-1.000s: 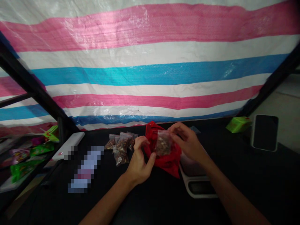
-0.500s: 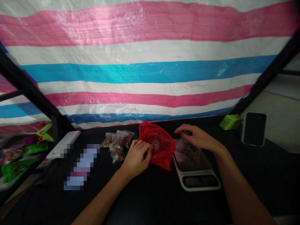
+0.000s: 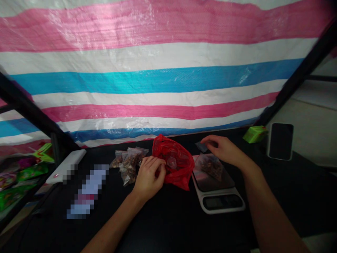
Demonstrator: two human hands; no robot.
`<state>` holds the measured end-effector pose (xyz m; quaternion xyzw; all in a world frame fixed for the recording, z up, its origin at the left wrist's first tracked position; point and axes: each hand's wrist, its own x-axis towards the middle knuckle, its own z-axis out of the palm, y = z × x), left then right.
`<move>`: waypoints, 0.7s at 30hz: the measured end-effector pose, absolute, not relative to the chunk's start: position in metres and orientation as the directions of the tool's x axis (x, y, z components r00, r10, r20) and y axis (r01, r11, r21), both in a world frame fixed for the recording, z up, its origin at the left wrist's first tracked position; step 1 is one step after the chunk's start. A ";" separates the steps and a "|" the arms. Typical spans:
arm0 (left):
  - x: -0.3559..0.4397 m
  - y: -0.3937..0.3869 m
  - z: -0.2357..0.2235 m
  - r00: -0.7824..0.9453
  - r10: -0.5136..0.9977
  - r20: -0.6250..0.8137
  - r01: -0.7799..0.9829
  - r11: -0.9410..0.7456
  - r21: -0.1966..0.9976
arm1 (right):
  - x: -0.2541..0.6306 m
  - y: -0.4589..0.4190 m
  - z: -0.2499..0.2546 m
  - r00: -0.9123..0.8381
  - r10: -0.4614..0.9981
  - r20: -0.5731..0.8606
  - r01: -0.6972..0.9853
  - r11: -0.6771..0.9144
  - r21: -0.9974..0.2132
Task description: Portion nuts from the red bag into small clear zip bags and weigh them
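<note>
My left hand (image 3: 150, 177) is closed at the near-left edge of an open red plastic bag (image 3: 184, 172), fingers curled onto its rim. A small clear cup (image 3: 172, 163) sits inside the red bag. My right hand (image 3: 223, 149) is above the far side of a white kitchen scale (image 3: 223, 208), its fingertips pinched on a small clear plastic bag (image 3: 201, 147). On the scale's plate lies a clear bag with brown bits (image 3: 212, 167). Left of my left hand, several filled zip bags (image 3: 129, 165) lie in a pile, partly hidden by that hand.
A white power strip (image 3: 67, 165) and a blurred-out strip (image 3: 88, 191) lie at the left. A green box (image 3: 255, 134) and a phone (image 3: 280, 141) stand at the back right. Black frame bars and a striped sheet (image 3: 158, 80) close off the back. Colourful packets (image 3: 31, 172) sit far left.
My right hand has moved slightly back, uncovering the bag on the scale and showing the small clear bag at its fingertips. My left hand stays at the red bag. The view has shifted slightly.
</note>
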<state>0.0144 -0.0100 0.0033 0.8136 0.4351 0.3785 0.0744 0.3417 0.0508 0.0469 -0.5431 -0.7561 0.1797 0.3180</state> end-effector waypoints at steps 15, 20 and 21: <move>0.012 -0.013 0.007 0.198 0.697 0.689 0.607 -0.639 0.472 | 0.345 0.029 0.043 -0.283 0.957 0.056 0.762 0.260 -0.593; 0.014 -0.014 0.005 0.185 0.692 0.697 0.622 -0.632 0.462 | 0.346 0.020 0.042 -0.315 0.948 -0.042 0.787 0.236 -0.570; 0.014 -0.014 0.005 0.177 0.692 0.700 0.631 -0.626 0.459 | 0.345 0.019 0.043 -0.315 0.948 -0.051 0.787 0.230 -0.573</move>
